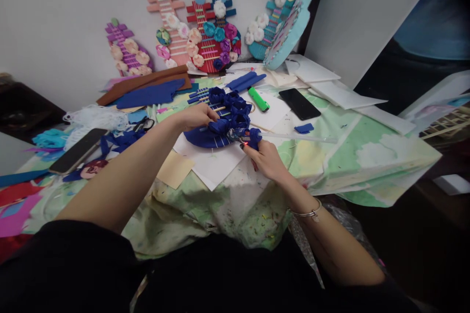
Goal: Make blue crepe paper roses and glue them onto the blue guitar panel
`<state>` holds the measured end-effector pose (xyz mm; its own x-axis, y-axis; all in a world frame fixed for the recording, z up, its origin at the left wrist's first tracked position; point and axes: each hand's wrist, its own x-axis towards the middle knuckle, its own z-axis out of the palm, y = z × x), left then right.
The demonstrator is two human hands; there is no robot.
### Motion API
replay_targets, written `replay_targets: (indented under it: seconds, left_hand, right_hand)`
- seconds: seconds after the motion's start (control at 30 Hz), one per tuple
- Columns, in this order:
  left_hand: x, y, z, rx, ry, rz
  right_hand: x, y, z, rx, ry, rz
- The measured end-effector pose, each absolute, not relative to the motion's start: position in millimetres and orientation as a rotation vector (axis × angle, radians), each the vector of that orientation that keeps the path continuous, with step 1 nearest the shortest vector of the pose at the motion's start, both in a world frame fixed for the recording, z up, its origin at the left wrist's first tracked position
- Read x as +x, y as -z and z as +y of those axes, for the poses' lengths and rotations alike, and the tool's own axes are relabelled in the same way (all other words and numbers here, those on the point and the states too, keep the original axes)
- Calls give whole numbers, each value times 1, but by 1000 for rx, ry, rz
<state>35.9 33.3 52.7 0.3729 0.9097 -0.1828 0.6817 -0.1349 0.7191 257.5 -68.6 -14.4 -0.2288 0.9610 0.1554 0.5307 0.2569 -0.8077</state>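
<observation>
A dark blue guitar-shaped craft (pixel 196 138) lies before me on a white sheet, with pale stripes and several blue crepe-paper flowers (pixel 238 102) clustered on it. My left hand (pixel 201 116) reaches over it from the left, fingers closed on a blue flower (pixel 219 127) near its lower edge. In my right hand (pixel 267 157) is a blue glue gun (pixel 252 138), gripped by its handle, its nozzle pointing left and touching or almost touching that flower. A small red light glows on the gun. From its back a clear glue stick (pixel 299 137) sticks out to the right.
Close by lie a green lighter (pixel 258 99), a black phone (pixel 300 103) and a blue scrap (pixel 304 128). Another phone (pixel 78 150) and coloured paper sit left. Finished guitar crafts (pixel 209 49) lean on the wall; white boards (pixel 347 93) lie right. A patterned cloth (pixel 370 156) drapes the table.
</observation>
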Motion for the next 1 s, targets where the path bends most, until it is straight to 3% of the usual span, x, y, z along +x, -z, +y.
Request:
replay_targets:
  seconds: [1.0]
  left_hand:
    - [35, -52, 34, 1853, -377, 1367]
  right_hand:
    - [253, 14, -68, -1366, -796, -1844]
